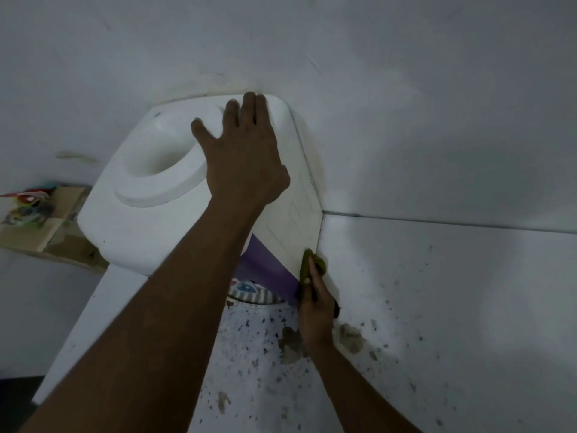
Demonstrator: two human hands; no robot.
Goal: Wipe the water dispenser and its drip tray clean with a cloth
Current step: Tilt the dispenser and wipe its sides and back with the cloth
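Dispenser (150, 232): white, stands on the speckled floor (249, 354) in a wall corner, no bottle in its top well.

Left grip (243, 157): fingers straight, pressed flat on the dispenser top, apparently steadying it.

Right grip (315, 307): clamped on the green cloth (307, 264), holding it against the lower edge of the right side panel (296, 220).

Step in hand, as judged: wiping the side panel. The next move calls for working the cloth round to the purple front and on to the drip tray, which cannot be made out here.

Markings: none legible.
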